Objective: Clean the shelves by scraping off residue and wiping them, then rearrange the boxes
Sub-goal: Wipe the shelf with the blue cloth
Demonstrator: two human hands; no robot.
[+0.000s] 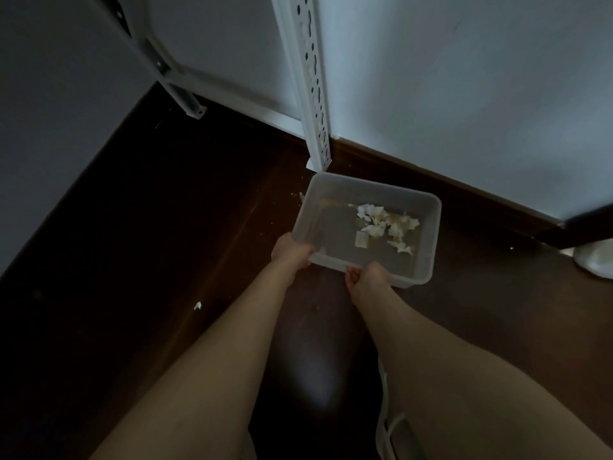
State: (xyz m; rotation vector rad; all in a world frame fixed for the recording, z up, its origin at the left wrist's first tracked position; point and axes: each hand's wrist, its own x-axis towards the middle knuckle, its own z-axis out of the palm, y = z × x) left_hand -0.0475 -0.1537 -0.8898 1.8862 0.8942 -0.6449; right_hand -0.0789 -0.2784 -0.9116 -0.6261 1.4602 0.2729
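Note:
A translucent plastic box [428,234] sits low over the dark wooden floor, just in front of a white perforated shelf post [315,94]. White and brownish scraps of residue [386,227] lie scattered in its bottom. My left hand [292,252] grips the box's near left corner. My right hand [365,277] grips the near rim, fingers curled over the edge. Both forearms reach down from the bottom of the view.
A second white shelf leg [185,97] stands at the back left against the pale wall. A small white scrap [197,305] lies on the floor at left. A white rounded object [593,260] sits at the right edge. A white strap [388,423] hangs near my right arm.

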